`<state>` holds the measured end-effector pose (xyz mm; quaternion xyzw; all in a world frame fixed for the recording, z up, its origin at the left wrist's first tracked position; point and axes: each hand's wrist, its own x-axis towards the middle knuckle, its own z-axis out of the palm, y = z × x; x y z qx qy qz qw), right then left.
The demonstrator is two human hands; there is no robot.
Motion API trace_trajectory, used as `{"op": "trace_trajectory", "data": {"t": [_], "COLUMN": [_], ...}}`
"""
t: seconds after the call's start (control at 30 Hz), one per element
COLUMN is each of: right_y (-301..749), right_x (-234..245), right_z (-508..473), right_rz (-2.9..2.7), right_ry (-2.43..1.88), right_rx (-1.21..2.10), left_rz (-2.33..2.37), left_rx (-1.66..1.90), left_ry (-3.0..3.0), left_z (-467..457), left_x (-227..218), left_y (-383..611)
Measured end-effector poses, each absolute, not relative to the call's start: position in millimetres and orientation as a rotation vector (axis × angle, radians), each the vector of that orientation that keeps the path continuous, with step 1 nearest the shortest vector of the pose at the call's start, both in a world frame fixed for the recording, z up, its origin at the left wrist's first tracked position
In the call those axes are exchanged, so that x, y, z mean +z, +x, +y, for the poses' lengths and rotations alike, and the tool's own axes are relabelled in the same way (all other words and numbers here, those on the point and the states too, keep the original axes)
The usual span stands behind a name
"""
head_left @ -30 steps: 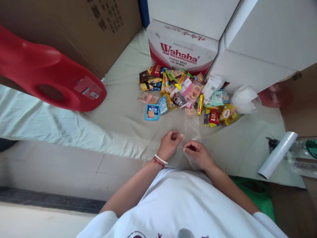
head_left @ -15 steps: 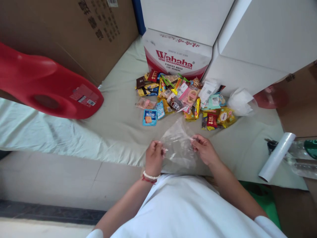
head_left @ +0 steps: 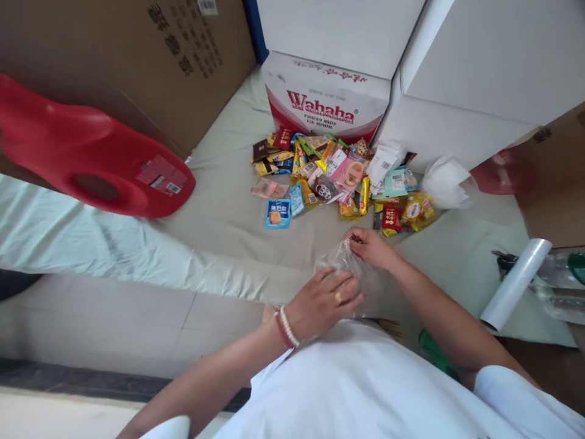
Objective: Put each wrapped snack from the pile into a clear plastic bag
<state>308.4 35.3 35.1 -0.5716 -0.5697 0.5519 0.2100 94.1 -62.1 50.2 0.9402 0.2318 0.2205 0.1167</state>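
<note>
A clear plastic bag (head_left: pixel 333 259) hangs crumpled between my hands at the bed's front edge. My right hand (head_left: pixel 368 245) pinches its upper edge between thumb and fingers. Lower down, my left hand (head_left: pixel 326 300) lies across the bag with its back up and its fingers stretched and apart. Its palm is hidden. Beyond the bag is a heap of small packaged snacks (head_left: pixel 325 189). A blue snack packet (head_left: pixel 277 214) lies at the heap's near left, and a red packet (head_left: pixel 391 219) at its near right.
Behind the snacks stands a white-and-red Wahaha carton (head_left: pixel 326 100). A large red jug (head_left: pixel 137 177) lies at left beside a brown cardboard box (head_left: pixel 128 67). On the right are crumpled white plastic (head_left: pixel 445 183), a roll of film (head_left: pixel 516 285) and clear bottles (head_left: pixel 560 274).
My left hand has let go of the bag's left edge and moved right, flattening over the bag. My right hand has risen slightly, still pinching it; the bag has bunched up.
</note>
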Motion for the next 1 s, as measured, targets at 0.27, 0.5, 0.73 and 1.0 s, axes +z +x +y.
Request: {"op": "trace_trajectory", "data": {"t": [0.27,0.5,0.73,1.0], "right_y": [351,330,325,312], "right_x": [40,47,59,88], "right_z": [57,55,86,40], "right_rz": [-1.747,-1.684,-2.130,-2.088], "right_ry": [-1.717,-1.756,-1.825,-1.566], "right_rx": [1.452,1.652,1.459,-0.022], "left_rz": [1.682,1.202,1.242,1.622], "left_rx": [0.464,1.033,0.582,0.494], "left_ry": [2.333,2.484,2.576,2.403], "left_z": [-18,-59,-49,-54], "left_x": [12,24,1,-9], "left_y": [51,54,121,109]}}
